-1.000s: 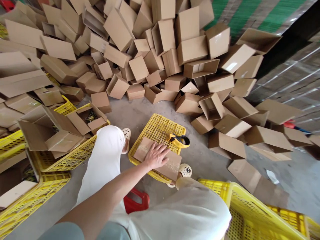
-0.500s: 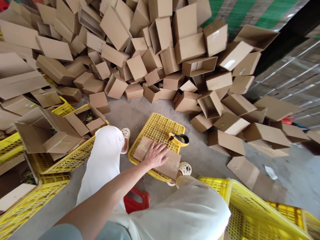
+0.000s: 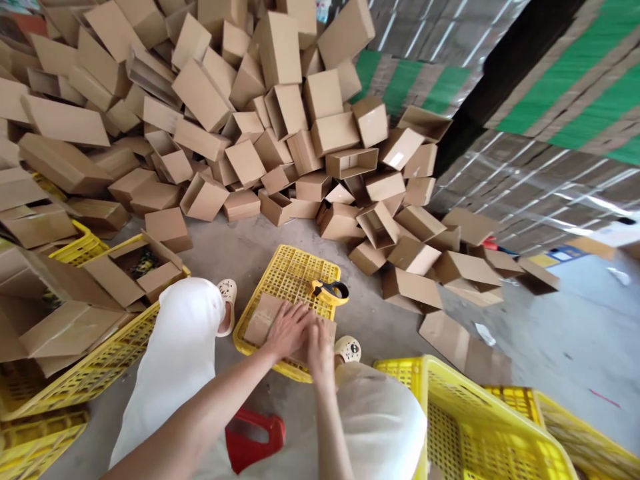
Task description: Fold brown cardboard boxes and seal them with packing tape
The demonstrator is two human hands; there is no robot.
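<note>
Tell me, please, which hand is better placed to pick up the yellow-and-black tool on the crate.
Probably the right hand: it sits almost in line with the tool, on its near side, while the left hand rests on the cardboard farther left.

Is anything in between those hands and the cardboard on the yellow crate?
Nothing visible: the left hand lies on the cardboard, and the right hand is over it. The yellow-and-black tool sits beyond them on the yellow crate, out of the way.
</note>
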